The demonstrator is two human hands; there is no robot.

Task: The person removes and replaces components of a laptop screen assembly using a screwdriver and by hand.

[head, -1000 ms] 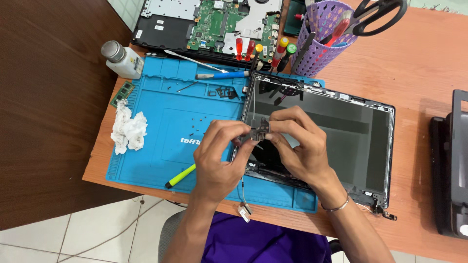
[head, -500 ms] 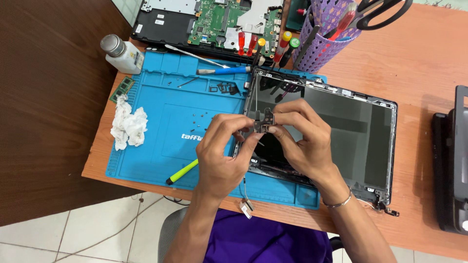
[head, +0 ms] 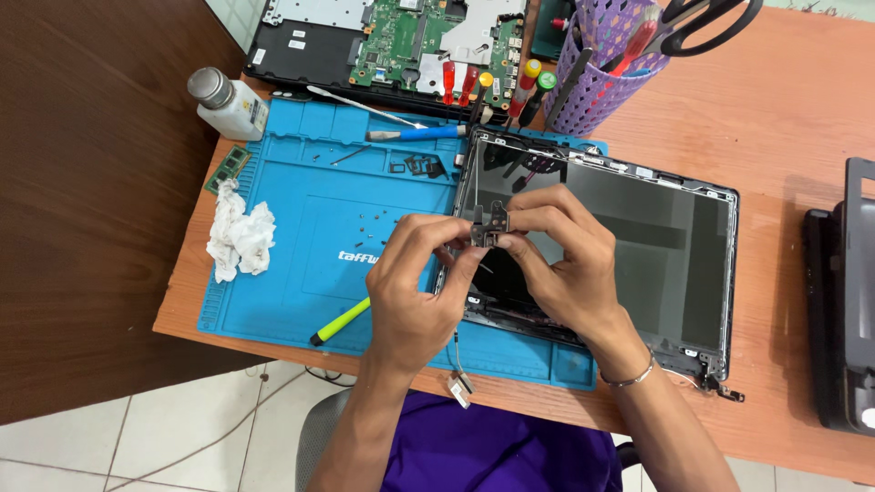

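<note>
Mid-frame, both hands pinch a small dark metal hinge bracket (head: 489, 225): left hand (head: 421, 287) closed on its lower edge, right hand (head: 558, 260) gripping its right side, above the laptop screen lid (head: 656, 228). Lid stripped bare, loose screws (head: 369, 223) on the blue mat (head: 301, 182); opened laptop base (head: 383, 41) waits upper centre, so reassembly looks undone.
</note>
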